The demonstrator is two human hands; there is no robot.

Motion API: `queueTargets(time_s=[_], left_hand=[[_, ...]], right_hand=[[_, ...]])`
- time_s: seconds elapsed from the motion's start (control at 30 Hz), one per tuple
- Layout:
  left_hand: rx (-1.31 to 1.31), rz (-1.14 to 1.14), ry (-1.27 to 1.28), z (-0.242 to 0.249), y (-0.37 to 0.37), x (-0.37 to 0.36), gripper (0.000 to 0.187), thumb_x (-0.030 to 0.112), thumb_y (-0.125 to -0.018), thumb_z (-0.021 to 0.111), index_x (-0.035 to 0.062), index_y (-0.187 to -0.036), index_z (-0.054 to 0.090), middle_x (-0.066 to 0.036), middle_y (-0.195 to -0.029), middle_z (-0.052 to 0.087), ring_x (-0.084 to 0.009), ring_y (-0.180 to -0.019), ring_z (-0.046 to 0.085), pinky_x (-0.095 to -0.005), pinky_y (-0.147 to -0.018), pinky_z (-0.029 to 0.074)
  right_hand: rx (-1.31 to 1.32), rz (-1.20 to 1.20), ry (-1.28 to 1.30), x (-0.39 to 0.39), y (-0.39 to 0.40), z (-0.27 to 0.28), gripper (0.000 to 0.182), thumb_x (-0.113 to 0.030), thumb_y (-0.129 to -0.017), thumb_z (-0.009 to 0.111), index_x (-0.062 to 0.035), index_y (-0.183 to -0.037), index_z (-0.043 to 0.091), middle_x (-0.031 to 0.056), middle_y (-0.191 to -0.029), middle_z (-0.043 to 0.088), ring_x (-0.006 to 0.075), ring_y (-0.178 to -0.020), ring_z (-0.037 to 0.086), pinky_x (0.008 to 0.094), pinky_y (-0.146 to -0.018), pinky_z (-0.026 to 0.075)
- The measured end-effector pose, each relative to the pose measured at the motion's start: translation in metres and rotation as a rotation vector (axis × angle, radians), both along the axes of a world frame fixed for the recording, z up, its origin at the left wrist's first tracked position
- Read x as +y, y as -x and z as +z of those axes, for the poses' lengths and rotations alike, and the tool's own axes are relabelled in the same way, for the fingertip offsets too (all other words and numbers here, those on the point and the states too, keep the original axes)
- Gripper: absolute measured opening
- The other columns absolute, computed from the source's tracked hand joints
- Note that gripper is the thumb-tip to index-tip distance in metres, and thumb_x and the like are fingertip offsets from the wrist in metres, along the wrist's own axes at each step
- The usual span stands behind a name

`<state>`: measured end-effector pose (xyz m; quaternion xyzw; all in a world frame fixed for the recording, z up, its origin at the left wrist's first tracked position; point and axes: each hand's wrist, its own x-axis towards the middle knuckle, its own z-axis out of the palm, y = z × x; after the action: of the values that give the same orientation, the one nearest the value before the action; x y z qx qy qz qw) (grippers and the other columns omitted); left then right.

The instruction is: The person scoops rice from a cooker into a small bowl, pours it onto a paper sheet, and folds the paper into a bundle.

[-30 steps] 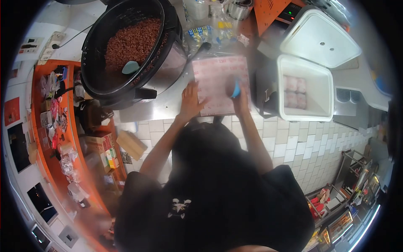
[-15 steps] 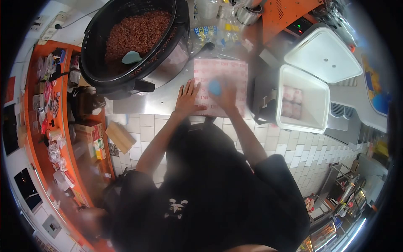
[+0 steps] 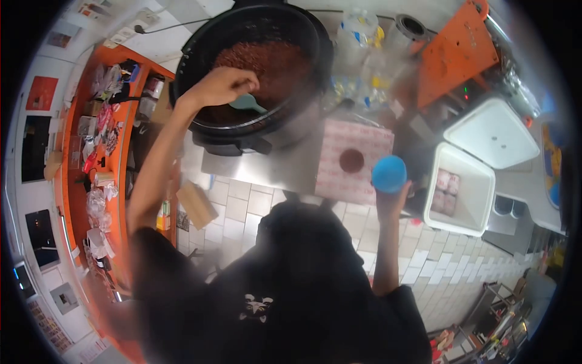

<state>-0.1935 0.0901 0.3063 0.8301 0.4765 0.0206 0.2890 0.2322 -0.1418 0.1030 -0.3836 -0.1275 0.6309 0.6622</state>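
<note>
My left hand [image 3: 225, 86] is over a large black cooker pot [image 3: 189, 108], fingers loosely curved and apart from the thumb. Just below its fingertips, a pale green scoop [image 3: 247, 103] rests on reddish-brown grains [image 3: 282, 64], which look like cooked rice. A round blue cup [image 3: 388, 173] is in my right hand [image 3: 394, 200], held at the right edge of a sheet of red-printed paper [image 3: 330, 182]. On that paper lies a flat, round brown portion [image 3: 351, 161], apparently of the same grains.
At right stands an open white cooler box [image 3: 464, 206] with wrapped packs [image 3: 447, 191] inside. Behind the paper are plastic bags [image 3: 376, 88] and a metal can [image 3: 411, 27]. An orange panel [image 3: 458, 54] rises at back right. Orange shelving [image 3: 130, 109] lines the left.
My left hand has left the paper and moved over the pot. My right hand has lifted the blue cup off to the right, exposing the round brown portion. The view has shifted.
</note>
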Motion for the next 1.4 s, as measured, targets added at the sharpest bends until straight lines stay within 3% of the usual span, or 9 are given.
queueTargets(time_s=[0.27, 0.33, 0.47, 0.63, 0.7, 0.8, 1.0, 1.13, 1.4], left_hand=[[0.194, -0.512, -0.055, -0.105, 0.008, 0.048, 0.043, 0.032, -0.096, 0.050, 0.0014, -0.125, 0.061, -0.016, -0.105, 0.072, -0.0297, -0.097, 0.069, -0.0395, -0.089, 0.051], [0.673, -0.242, 0.602, -0.047, -0.026, 0.045, 0.051, 0.041, -0.100, 0.041, -0.0022, -0.115, 0.063, -0.017, -0.101, 0.073, -0.0278, -0.104, 0.069, -0.0337, -0.095, 0.050], [0.587, -0.289, 0.642, -0.042, 0.000, 0.062, 0.059, 0.050, -0.100, 0.040, -0.0015, -0.118, 0.061, -0.016, -0.086, 0.072, -0.0272, -0.081, 0.072, -0.0389, -0.082, 0.057], [0.010, -0.011, 0.445, 0.042, 0.106, 0.072, 0.037, 0.038, -0.096, 0.062, 0.0014, -0.101, 0.063, -0.004, -0.064, 0.058, -0.0105, -0.049, 0.057, -0.0251, -0.038, 0.045], [-0.258, 0.171, 0.355, 0.077, 0.141, 0.042, 0.027, 0.030, -0.096, 0.065, 0.0046, -0.105, 0.065, -0.001, -0.066, 0.055, -0.0056, -0.049, 0.051, -0.0212, -0.038, 0.038], [-0.592, 0.352, 0.154, 0.088, 0.184, -0.031, 0.022, 0.025, -0.096, 0.065, 0.0071, -0.109, 0.064, -0.001, -0.074, 0.056, -0.0036, -0.050, 0.043, -0.0199, -0.040, 0.029], [-1.351, 0.629, -0.041, -0.005, 0.272, -0.210, 0.046, 0.031, -0.094, 0.066, 0.0114, -0.119, 0.033, -0.007, -0.081, 0.060, -0.0034, -0.043, 0.040, -0.0170, -0.033, 0.021], [-1.439, 1.274, -0.073, -0.049, 0.265, -0.313, 0.039, 0.019, -0.095, 0.060, 0.0087, -0.129, 0.044, -0.012, -0.092, 0.066, -0.0027, -0.038, 0.040, -0.0159, -0.030, 0.022], [-1.687, 1.320, -0.045, -0.129, 0.199, -0.351, 0.074, 0.039, -0.099, 0.059, -0.0056, -0.149, 0.028, 0.001, -0.070, 0.046, -0.0023, -0.037, 0.028, -0.0199, -0.032, 0.019]], right_hand=[[-0.205, 0.063, -0.129, -0.012, 0.054, 0.062, 0.101, -0.058, -0.078, 0.077, -0.0040, -0.150, 0.030, 0.0116, -0.145, 0.044, 0.0265, -0.135, 0.044, 0.0444, -0.112, 0.035], [-0.288, 0.070, -0.229, 0.009, 0.069, 0.095, 0.098, -0.062, -0.082, 0.069, -0.0034, -0.150, 0.032, 0.0133, -0.146, 0.044, 0.0287, -0.135, 0.043, 0.0466, -0.113, 0.033], [-0.501, 0.007, -0.399, 0.078, 0.100, 0.173, 0.091, -0.066, -0.088, 0.057, -0.0059, -0.151, 0.032, 0.0139, -0.143, 0.048, 0.0301, -0.131, 0.047, 0.0461, -0.108, 0.038], [-0.995, 0.475, -0.304, 0.217, 0.174, 0.238, 0.062, -0.048, -0.099, 0.055, -0.0080, -0.144, 0.040, 0.0100, -0.121, 0.061, 0.0206, -0.081, 0.068, 0.0301, -0.063, 0.050], [-1.262, 0.615, -0.457, 0.282, 0.217, 0.210, 0.059, -0.042, -0.098, 0.061, -0.0021, -0.137, 0.043, 0.0203, -0.115, 0.059, 0.0189, -0.074, 0.066, 0.0319, -0.069, 0.053], [-1.658, 0.763, -0.530, 0.374, 0.268, 0.115, 0.066, -0.054, -0.100, 0.046, -0.0028, -0.141, 0.039, 0.0392, -0.133, 0.047, 0.0489, -0.120, 0.053, 0.0500, -0.104, 0.043], [-1.820, 0.932, -0.480, 0.386, 0.349, 0.096, 0.059, -0.047, -0.103, 0.041, -0.0037, -0.142, 0.039, 0.0417, -0.125, 0.052, 0.0526, -0.121, 0.053, 0.0529, -0.105, 0.042], [-1.859, 1.069, -0.695, 0.373, 0.358, 0.060, 0.054, -0.044, -0.102, 0.044, -0.0032, -0.137, 0.045, 0.0404, -0.119, 0.056, 0.0532, -0.105, 0.060, 0.0541, -0.099, 0.046], [-1.920, 1.340, -1.109, 0.319, 0.365, 0.059, 0.057, -0.040, -0.100, 0.050, -0.0031, -0.143, 0.041, 0.0403, -0.127, 0.047, 0.0517, -0.095, 0.064, 0.0524, -0.087, 0.054]])
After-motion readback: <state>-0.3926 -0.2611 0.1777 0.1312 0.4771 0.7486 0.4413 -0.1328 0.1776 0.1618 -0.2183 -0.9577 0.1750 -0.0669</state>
